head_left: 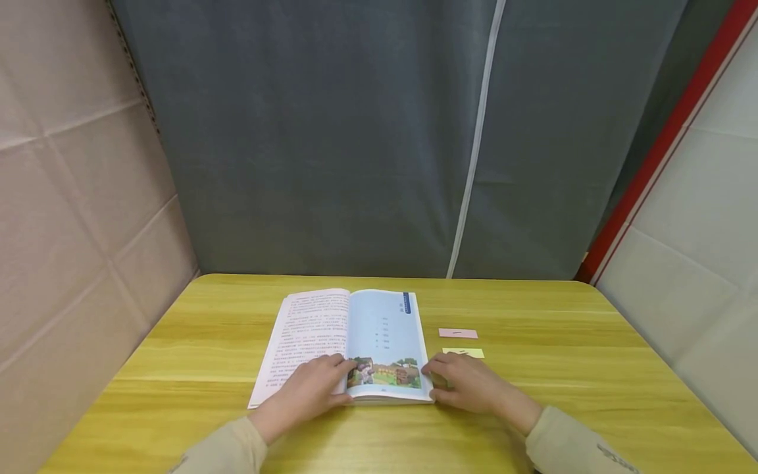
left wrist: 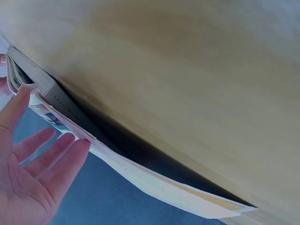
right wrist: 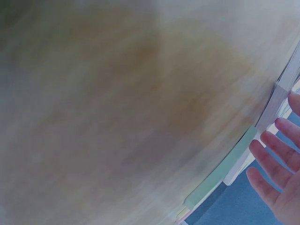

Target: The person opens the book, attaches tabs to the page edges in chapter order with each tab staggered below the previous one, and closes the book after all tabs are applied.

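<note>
The open book (head_left: 349,345) lies flat near the front middle of the wooden table (head_left: 562,395), and you look to be in the page-holding step: your left hand (head_left: 310,392) rests with straight fingers on the left page, your right hand (head_left: 468,385) sits relaxed at the right edge (yellow sticky note (head_left: 463,353) just beyond). Turning a leaf calls for pinching one page only.

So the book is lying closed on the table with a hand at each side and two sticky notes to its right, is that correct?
Not quite: the book lies open, not closed, as the head view shows. The rest holds: the left hand rests on its left page, the right hand is at its right edge, and a pink sticky note and a yellow sticky note lie on the table to its right.
</note>
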Demonstrator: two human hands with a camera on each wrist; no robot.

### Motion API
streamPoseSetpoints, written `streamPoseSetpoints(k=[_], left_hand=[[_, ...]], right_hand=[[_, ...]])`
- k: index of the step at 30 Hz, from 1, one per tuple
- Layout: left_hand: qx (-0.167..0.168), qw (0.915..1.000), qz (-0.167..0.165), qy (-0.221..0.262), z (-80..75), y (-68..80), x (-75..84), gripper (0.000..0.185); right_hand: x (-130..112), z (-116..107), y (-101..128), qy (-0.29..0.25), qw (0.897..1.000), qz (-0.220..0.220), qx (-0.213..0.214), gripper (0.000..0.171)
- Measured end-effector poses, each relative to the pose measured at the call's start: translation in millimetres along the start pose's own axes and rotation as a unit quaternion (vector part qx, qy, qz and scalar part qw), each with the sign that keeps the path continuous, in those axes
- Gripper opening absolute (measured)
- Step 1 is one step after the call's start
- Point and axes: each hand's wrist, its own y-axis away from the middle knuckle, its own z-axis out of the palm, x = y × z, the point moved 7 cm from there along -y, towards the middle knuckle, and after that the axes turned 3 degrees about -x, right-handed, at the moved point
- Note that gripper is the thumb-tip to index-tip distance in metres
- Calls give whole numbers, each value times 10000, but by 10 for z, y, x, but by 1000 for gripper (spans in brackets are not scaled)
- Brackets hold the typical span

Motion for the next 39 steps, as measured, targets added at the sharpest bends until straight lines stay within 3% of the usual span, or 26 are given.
streamPoseSetpoints(k=[8,13,19,28,39], left_hand=[[-93,9996,-53,256,14,8,-75,58],[-88,9998,-22,175,26,23,-48,55],[374,9973,419,-462,8,18,107,49],[1053,9805,1080,-1260,-101,14,324,59],[1048,9695,935,-2007,-140,29,250,94]], right_hand=[[10,12,-5,-28,10000,65,-43,33],[23,23,-11,-36,9999,123,-78,34],[22,15,-7,13,10000,84,8,35],[17,24,-20,-27,9999,114,10,35],[16,5,-19,-37,9999,97,55,35]])
